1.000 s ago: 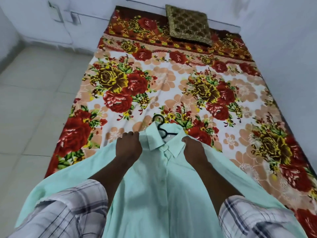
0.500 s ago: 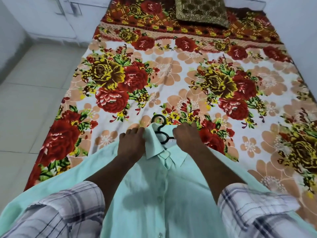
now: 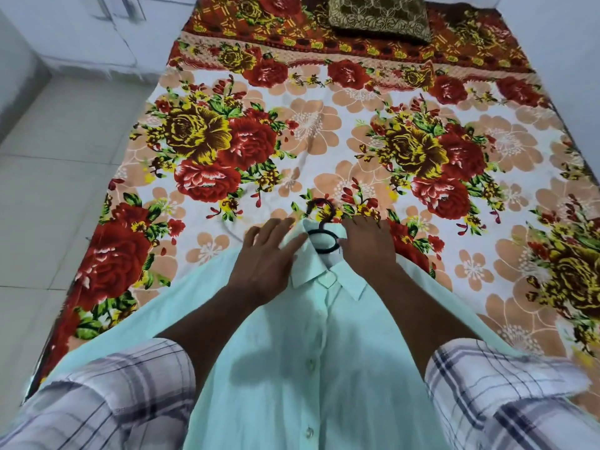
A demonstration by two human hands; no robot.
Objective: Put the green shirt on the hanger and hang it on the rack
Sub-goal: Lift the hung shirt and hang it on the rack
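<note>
a flowered bed sheet (image 3: 324, 131) in red, yellow and peach fills most of the frame, running from the top edge down to the lower corners. pale floor tiles (image 3: 48, 190) take up the left side.

the green shirt (image 3: 308, 368) lies front up on the sheet in the lower middle of the frame. its buttoned front runs down to the bottom edge, its shoulders slope out to both lower sides, and its collar (image 3: 324, 277) points toward the top of the frame. two plaid sleeves, the left sleeve (image 3: 107, 394) and the right sleeve (image 3: 506, 391), come in from the lower corners over the shirt.

a dark gold patterned cushion (image 3: 378, 16) sits at the top centre, on the far end of the sheet.

the left hand (image 3: 264, 258) lies palm down on the shirt just left of the collar, fingers spread and straight, gripping nothing. the right hand (image 3: 368, 246) lies palm down on the other side of the collar, fingers stretched forward with the tips reaching the sheet, also gripping nothing. the hands are apart, with the neck opening between them.

a black hanger (image 3: 320, 201) sits inside the shirt. only its hook and a loop show, sticking out of the neck opening onto the sheet, between the two hands.
</note>
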